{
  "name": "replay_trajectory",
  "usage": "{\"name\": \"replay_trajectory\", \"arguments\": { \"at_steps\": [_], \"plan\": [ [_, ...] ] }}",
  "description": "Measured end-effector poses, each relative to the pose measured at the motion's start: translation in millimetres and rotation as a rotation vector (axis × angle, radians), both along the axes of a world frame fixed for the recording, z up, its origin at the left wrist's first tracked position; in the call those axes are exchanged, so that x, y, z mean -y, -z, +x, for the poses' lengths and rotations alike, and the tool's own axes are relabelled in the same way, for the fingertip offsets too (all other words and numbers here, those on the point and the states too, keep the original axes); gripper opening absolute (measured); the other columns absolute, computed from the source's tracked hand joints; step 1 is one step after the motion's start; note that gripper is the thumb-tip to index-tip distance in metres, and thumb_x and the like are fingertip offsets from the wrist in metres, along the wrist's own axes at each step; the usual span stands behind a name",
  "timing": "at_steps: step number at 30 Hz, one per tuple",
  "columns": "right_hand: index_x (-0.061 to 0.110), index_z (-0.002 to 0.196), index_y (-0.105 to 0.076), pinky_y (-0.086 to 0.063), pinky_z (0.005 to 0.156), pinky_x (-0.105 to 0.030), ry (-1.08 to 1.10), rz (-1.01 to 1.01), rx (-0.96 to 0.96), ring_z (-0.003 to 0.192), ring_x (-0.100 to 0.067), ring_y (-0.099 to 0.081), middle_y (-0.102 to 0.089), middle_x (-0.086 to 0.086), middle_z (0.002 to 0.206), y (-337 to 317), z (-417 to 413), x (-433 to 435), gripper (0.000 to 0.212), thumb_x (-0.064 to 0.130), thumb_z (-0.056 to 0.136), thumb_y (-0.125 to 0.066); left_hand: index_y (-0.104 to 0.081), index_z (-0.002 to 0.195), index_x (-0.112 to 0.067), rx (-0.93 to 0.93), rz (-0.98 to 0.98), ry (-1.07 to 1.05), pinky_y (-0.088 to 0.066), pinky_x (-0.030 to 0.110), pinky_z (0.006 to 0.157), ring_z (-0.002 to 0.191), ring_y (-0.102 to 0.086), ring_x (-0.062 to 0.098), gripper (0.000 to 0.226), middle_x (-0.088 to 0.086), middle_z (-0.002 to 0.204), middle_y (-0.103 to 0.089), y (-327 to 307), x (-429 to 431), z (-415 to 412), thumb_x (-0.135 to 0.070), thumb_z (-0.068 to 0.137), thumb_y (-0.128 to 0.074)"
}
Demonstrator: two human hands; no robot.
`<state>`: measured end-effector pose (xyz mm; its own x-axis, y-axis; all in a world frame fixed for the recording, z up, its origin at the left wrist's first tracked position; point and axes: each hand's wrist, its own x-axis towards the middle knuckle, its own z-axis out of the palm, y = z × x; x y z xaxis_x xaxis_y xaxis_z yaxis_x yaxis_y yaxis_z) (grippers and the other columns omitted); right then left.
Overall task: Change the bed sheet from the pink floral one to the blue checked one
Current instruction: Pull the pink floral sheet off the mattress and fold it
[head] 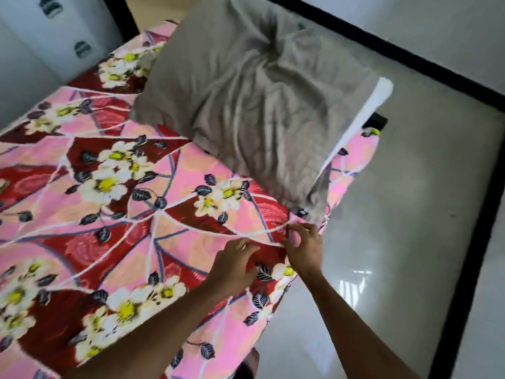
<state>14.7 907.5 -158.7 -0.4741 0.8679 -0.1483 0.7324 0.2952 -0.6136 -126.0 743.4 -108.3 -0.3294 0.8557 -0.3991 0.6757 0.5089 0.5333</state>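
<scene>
Pink floral bed sheet [114, 220] is pinched by right grip [303, 247] just below crumpled grey fabric pillow [246, 99]; left grip [235, 265], farther from pillow, grasps same sheet.

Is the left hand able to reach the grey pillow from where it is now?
Probably yes. The left hand rests on the sheet just short of the pillow, and only flat sheet lies between them.
</scene>
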Motion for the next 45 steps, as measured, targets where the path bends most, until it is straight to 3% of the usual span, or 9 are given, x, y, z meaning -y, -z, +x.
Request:
{"name": "replay_trajectory", "arguments": {
  "at_steps": [8,18,21,26,30,34,37,41,45],
  "plan": [
    [0.017,0.109,-0.075,-0.043,0.087,-0.025,0.169,-0.093,-0.089,0.101,-0.027,-0.062,-0.063,-0.006,0.109,-21,33,-63,0.031,0.007,0.079,-0.076,-0.064,0.124,-0.022,0.043,0.116,0.065,-0.049,0.032,0.085,0.111,-0.055,0.02,0.037,-0.001,0.118,-0.061,-15,-86,12,-0.026,0.088,-0.062],
    [0.016,0.139,-0.055,-0.042,0.11,-0.044,0.472,-0.306,-0.275,0.129,-0.025,-0.052,-0.055,-0.006,0.141,-9,27,-270,0.057,0.03,0.087,-0.073,-0.069,0.1,-0.017,-0.301,0.496,0.582,-0.045,0.039,0.084,0.102,-0.053,0.025,0.023,0.005,0.103,-0.063,-63,-330,53,-0.019,0.08,-0.059],
    [0.012,0.141,-0.053,-0.037,0.114,-0.038,0.496,-0.356,-0.38,0.129,-0.016,-0.049,-0.055,0.0,0.138,1,19,-322,0.081,0.057,0.073,-0.054,-0.068,0.093,-0.017,-0.502,0.417,0.728,-0.042,0.038,0.077,0.105,-0.056,0.027,0.019,0.006,0.108,-0.065,-78,-410,53,-0.023,0.076,-0.065],
    [0.022,0.118,-0.06,-0.05,0.095,-0.051,0.341,-0.374,-0.266,0.114,-0.028,-0.061,-0.065,-0.008,0.121,73,19,-388,0.048,0.053,0.082,-0.058,-0.069,0.109,-0.023,-0.767,0.152,0.847,-0.039,0.046,0.096,0.116,-0.053,0.029,0.031,0.003,0.115,-0.063,-96,-539,23,-0.029,0.081,-0.056],
    [0.011,0.124,-0.063,-0.047,0.096,-0.042,0.33,-0.164,-0.249,0.112,-0.03,-0.057,-0.062,-0.011,0.118,15,1,-406,0.052,0.042,0.083,-0.065,-0.06,0.122,-0.025,-0.835,-0.115,0.836,-0.036,0.047,0.1,0.124,-0.047,0.028,0.04,0.002,0.124,-0.058,-111,-604,-2,-0.042,0.086,-0.057],
    [0.028,0.128,-0.063,-0.051,0.099,-0.046,0.414,-0.259,-0.596,0.121,-0.01,-0.056,-0.061,0.011,0.127,-35,-34,-421,0.051,0.054,0.084,-0.07,-0.066,0.11,-0.025,-0.632,0.331,0.379,-0.042,0.041,0.09,0.111,-0.057,0.025,0.032,-0.001,0.112,-0.067,-139,-605,-48,-0.042,0.085,-0.057],
    [0.029,0.144,-0.05,-0.04,0.112,-0.033,0.334,-0.441,-0.659,0.132,-0.002,-0.046,-0.051,0.014,0.142,-75,-65,-437,0.076,0.061,0.078,-0.069,-0.068,0.114,-0.02,-0.567,0.658,-0.107,-0.043,0.039,0.096,0.112,-0.056,0.025,0.03,0.001,0.117,-0.065,-157,-538,-100,-0.036,0.088,-0.064],
    [0.037,0.148,-0.043,-0.026,0.122,-0.038,0.018,-0.444,-0.51,0.147,-0.007,-0.029,-0.041,0.006,0.156,-108,-101,-471,0.095,0.086,0.068,-0.055,-0.055,0.13,-0.017,-0.541,0.658,-0.97,-0.044,0.039,0.103,0.121,-0.051,0.023,0.056,0.006,0.13,-0.053,-139,-404,-152,-0.05,0.087,-0.07],
    [0.049,0.147,-0.039,-0.023,0.123,-0.042,-0.315,-0.568,-0.317,0.15,-0.009,-0.024,-0.034,0.014,0.159,-133,-148,-490,0.102,0.093,0.058,-0.062,-0.043,0.141,-0.011,-0.085,0.363,-1.595,-0.047,0.04,0.1,0.126,-0.05,0.028,0.085,0.009,0.138,-0.049,-103,-291,-153,-0.06,0.079,-0.074]
  ]
}}
